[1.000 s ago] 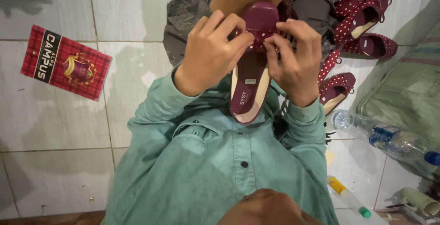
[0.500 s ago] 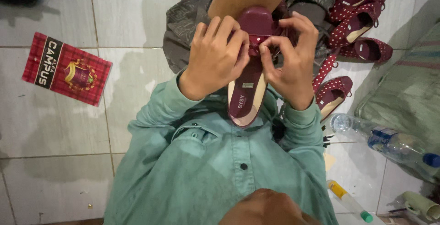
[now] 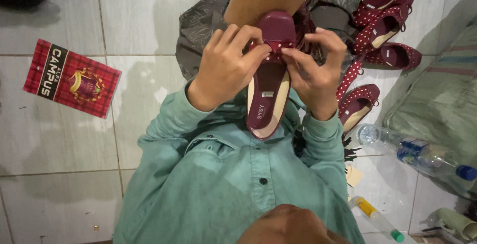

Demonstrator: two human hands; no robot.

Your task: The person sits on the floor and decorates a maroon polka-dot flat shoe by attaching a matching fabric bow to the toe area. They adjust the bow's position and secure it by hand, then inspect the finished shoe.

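maroon shoe (image 3: 271, 82) toe hidden by hands (image 3: 268, 67)

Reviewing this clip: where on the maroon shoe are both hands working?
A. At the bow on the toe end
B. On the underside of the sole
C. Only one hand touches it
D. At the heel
A: the left hand and right hand both pinch the small bow at the toe of the maroon shoe.

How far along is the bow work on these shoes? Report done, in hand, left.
Done, seemingly: four dotted maroon shoes lie on the floor tiles, whether finished I cannot tell. In hand: left hand and right hand pinch a small bow on the toe of the maroon shoe. Left: nothing waiting is visible.
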